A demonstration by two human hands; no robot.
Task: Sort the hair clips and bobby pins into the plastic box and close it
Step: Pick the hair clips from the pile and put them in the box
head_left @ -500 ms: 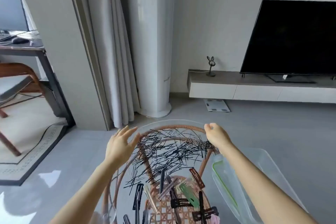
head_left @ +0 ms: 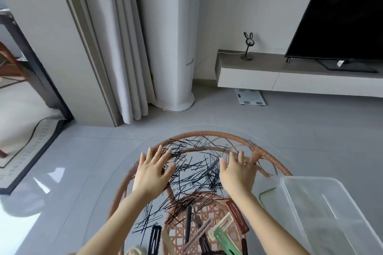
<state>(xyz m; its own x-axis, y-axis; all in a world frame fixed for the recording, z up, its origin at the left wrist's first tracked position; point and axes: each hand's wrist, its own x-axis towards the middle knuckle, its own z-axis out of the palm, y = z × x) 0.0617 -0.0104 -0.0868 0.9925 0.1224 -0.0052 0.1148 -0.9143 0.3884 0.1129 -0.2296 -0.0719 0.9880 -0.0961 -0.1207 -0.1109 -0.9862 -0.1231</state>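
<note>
Both hands lie spread flat on the bobby pins (head_left: 194, 174) at centre frame: left hand (head_left: 153, 172), right hand (head_left: 238, 174); plastic box (head_left: 323, 209) lower right.

Scattered black bobby pins (head_left: 194, 170), seemingly loose

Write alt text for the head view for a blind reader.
The left hand and right hand, fingers spread, rest on a heap of black bobby pins on a glass table. Hair clips lie nearer; a clear plastic box stands right.

Left hand (head_left: 152, 174), right hand (head_left: 238, 171): fingers spread.
</note>
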